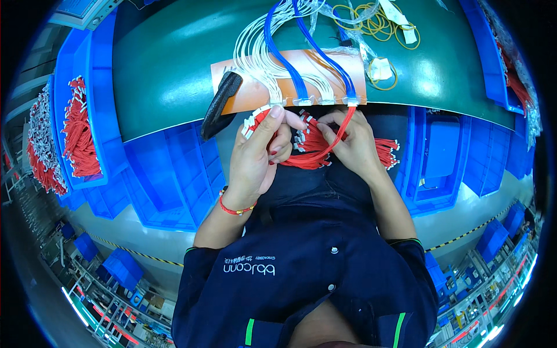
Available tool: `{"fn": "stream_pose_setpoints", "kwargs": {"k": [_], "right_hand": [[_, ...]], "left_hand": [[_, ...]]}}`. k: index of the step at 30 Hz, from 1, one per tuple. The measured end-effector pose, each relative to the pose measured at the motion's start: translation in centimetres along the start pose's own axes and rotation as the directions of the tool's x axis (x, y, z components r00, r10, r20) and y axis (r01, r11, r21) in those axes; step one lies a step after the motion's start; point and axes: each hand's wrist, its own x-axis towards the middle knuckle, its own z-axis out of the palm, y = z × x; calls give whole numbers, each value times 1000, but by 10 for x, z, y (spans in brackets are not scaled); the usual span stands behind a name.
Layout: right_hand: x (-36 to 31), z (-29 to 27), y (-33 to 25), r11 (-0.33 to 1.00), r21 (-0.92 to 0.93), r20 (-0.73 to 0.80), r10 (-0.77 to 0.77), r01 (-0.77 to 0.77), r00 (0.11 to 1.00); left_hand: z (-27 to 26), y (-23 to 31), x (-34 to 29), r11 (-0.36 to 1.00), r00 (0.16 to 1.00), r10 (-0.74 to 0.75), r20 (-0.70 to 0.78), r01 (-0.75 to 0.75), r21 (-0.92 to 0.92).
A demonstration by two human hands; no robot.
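My left hand [260,148] is closed, with white plugs [254,123] on short red leads sticking out beside its thumb. The thumb tip is next to the white connector where a bundle of white wires [255,64] ends at the board edge. My right hand [355,142] has its fingers curled round red cables [348,124] that hang from the rightmost connector [351,101]; its fingertips are partly hidden. A larger bundle of red cables with white plugs [310,142] lies across my lap between the hands. Blue wires [284,61] also run to the connectors.
An orange board [243,93] lies at the front of the green table [168,64], with a black object [221,104] on its left corner. Yellow rubber bands [377,20] and clear plastic lie behind. Blue bins [168,174] stand at both sides, one holding red cables [81,136].
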Motion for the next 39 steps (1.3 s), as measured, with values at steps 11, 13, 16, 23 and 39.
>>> {"fn": "stream_pose_setpoints", "kwargs": {"k": [11,13,16,23,39], "right_hand": [[-5,-20,-15,960,265,-136,-56,91,989],[-7,-21,-19,926,365,-152,-44,97,987],[-14,-20,-24,783,620,-36,91,-50,995],[-10,-23,-38,804,594,-40,72,-34,997],[-34,-70,-11,668,591,364,279,-452,888]], "left_hand": [[-1,-10,-20,945,940,-224,259,275,-180],[1,-9,-19,931,921,-260,289,318,-179],[1,-10,-23,866,826,-389,408,478,-143],[7,-18,-25,998,998,-58,-31,57,-7],[0,-7,-6,986,974,153,-170,-138,96]]}}
